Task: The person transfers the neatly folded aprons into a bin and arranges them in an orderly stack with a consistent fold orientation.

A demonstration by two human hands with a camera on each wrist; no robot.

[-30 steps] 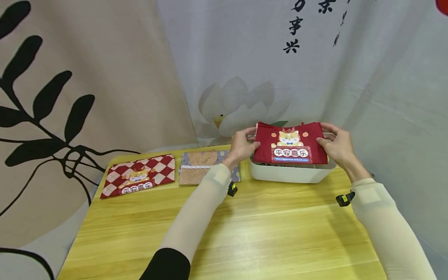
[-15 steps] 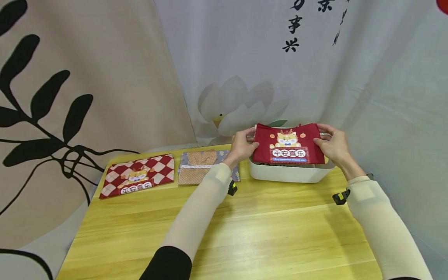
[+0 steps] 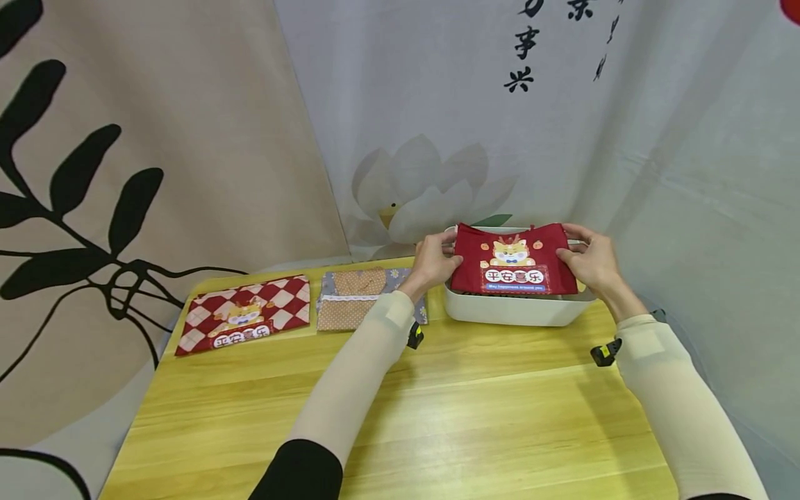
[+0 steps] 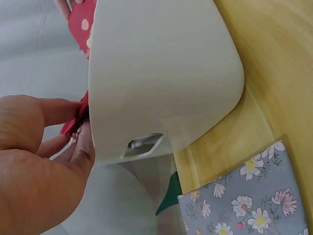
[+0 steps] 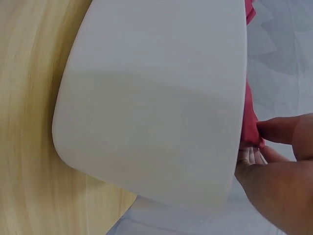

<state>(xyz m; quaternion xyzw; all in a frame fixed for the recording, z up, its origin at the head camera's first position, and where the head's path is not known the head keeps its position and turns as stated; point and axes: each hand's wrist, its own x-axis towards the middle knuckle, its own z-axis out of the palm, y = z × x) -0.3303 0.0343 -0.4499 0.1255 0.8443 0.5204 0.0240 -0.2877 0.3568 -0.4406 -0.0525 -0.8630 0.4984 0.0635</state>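
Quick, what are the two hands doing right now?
Left hand: pinches the left edge of the red pouch over the white bin.
Right hand: pinches the pouch's right edge.

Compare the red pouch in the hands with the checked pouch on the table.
The red pouch is plain red; the checked pouch has red and white diamonds. The red pouch is held tilted up over the white bin by the left hand and right hand, one at each end; the checked pouch lies flat and untouched at the table's far left. Both carry the same cartoon animal and label.
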